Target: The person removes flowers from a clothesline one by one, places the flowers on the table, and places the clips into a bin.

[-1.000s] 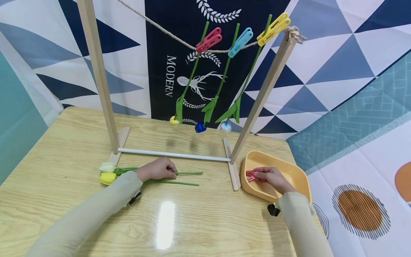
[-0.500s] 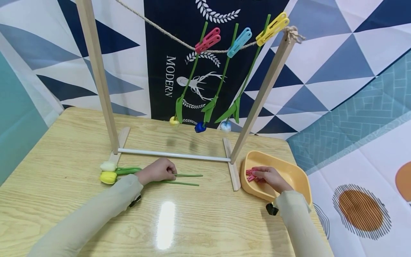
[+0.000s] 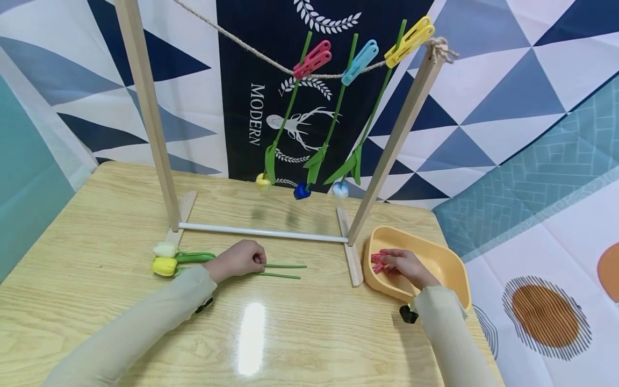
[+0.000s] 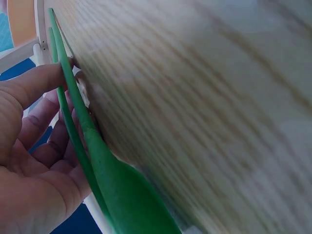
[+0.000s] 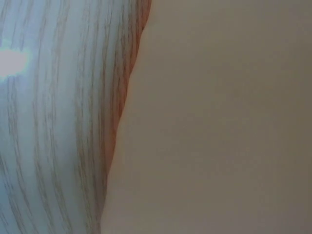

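You are working with both hands at once, so two gentle grips are probably serving you best. Your left hand (image 3: 242, 258) is pinching the upper green stem (image 3: 286, 266) between finger and thumb, low over the table (image 3: 193, 338). The lower green stem (image 3: 285, 277) is running close beside it, and I am not able to tell if your fingers are catching that one too. If you are wanting just one, try feeling for the gap first. Squeezing too hard may be bending the stem.

The white flower (image 3: 165, 249) and the yellow flower (image 3: 164, 266) are lying side by side at the left end, near the wooden foot (image 3: 187, 203). A big leaf (image 4: 131, 195) is showing in the left wrist view, so watch that it is not snagging.

Your right hand (image 3: 408, 267) is reaching into the orange basket (image 3: 442, 259), and its fingers are pinching at the pink clips (image 3: 376, 258) near the left wall. I am not able to tell if you are holding one or more. Try keeping your fingertips on a single clip.

Up on the rope (image 3: 256, 52), a red clip (image 3: 311, 60), a blue clip (image 3: 360, 62) and a yellow clip (image 3: 410, 42) are each gripping a flower stem, with the blooms hanging down.
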`<state>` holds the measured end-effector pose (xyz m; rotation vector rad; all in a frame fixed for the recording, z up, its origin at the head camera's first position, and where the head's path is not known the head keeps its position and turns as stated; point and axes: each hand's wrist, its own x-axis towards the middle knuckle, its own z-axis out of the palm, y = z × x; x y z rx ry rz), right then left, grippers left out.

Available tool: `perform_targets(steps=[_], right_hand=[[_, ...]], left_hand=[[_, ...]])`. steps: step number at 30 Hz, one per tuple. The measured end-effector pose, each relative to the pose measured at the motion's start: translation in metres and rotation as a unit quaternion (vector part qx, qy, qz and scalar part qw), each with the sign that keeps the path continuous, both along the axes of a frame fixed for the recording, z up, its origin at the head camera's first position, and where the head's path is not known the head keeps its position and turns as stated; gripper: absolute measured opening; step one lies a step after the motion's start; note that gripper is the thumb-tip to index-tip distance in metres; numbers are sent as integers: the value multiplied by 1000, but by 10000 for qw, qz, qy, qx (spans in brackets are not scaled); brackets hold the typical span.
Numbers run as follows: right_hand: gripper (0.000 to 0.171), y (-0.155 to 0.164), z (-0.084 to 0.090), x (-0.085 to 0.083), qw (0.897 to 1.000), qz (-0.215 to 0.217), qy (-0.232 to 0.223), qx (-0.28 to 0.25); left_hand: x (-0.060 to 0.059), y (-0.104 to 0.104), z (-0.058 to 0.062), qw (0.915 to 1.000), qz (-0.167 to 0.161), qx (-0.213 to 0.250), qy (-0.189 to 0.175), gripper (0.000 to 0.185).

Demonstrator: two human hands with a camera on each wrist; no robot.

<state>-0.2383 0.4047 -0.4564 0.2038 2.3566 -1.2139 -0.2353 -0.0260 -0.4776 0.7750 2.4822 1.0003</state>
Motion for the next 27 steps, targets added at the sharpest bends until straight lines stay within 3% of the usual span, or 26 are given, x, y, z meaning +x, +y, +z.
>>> perform_targets(steps=[9,13,22,27], right_hand=[[47,-1,5,2,9983,-163,99,556],[47,-2,10,4,9962,-219,426,722],[44,-12,43,8,9853,-896,1348,550],[41,-28,63,12,9822,-817,1619,492]], left_hand=[[0,-5,4,9996,235,-64,-132,4],[0,-13,9,9994,332,67,-97,5],[-8,-34,45,9961,816,114,320,13],[-13,-42,71,9913,1140,269,599,19]])
